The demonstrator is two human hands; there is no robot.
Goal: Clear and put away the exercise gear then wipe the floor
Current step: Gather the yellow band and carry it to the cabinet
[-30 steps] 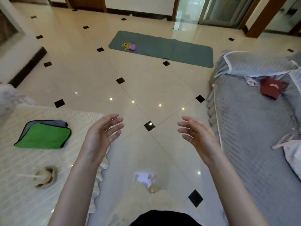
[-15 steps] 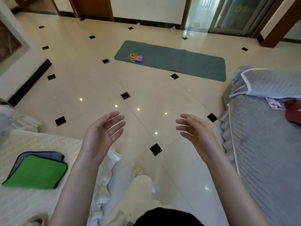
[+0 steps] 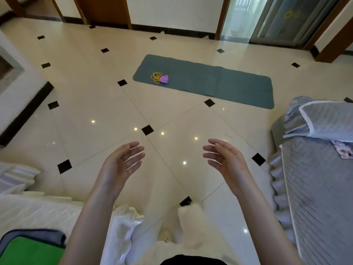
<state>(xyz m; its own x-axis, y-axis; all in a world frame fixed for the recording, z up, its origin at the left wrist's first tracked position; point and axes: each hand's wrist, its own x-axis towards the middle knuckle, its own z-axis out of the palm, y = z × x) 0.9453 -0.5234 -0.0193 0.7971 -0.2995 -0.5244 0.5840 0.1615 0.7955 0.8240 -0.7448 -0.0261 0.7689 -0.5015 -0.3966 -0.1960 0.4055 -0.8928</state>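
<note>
Fingers point(image 3: 133, 152) of both hands spread, empty, over glossy cream floor point(image 3: 95, 104) with green mat point(image 3: 219, 83).

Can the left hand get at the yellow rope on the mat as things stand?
Probably not yet: the left hand is empty and open, but the yellow rope lies far across bare floor. Nothing blocks the way.

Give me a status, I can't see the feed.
Left hand and right hand open, empty. Green mat flat on floor, yellow cord and purple item on it. Path clear.
</note>
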